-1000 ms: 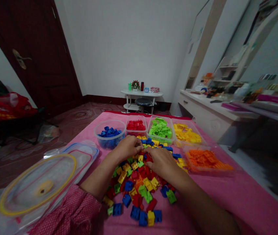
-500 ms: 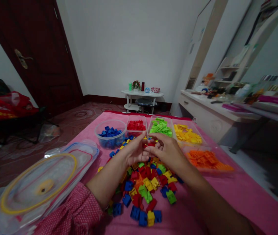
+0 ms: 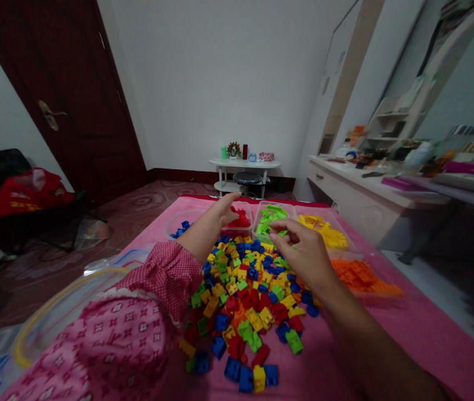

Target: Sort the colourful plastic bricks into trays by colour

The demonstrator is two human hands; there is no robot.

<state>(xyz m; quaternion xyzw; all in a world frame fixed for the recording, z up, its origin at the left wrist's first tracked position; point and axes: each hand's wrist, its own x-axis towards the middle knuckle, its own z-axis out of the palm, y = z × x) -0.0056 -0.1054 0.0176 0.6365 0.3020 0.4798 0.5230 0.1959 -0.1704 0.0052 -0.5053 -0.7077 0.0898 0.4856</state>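
My left hand [image 3: 223,213] reaches over the clear box of red bricks [image 3: 243,218] at the back of the table. Its thumb stands apart from the fingers, and part of the fingers is hidden. My right hand [image 3: 301,248] hovers at the front of the clear box of green bricks [image 3: 270,217], above the right side of a loose pile of mixed toy bricks [image 3: 253,289]. Its fingers are loosely curled with a small gap to the thumb, and I see nothing between them.
A round tub with blue bricks [image 3: 180,228] is partly behind my left forearm. Boxes of yellow bricks [image 3: 323,229] and orange bricks [image 3: 360,277] stand on the right. Clear lids [image 3: 69,312] lie at the left on the pink cloth [image 3: 424,345].
Both hands were together over the pile around a red brick. The left has moved forward and left to the red box; the right has drawn away to the right, uncovering the pile.
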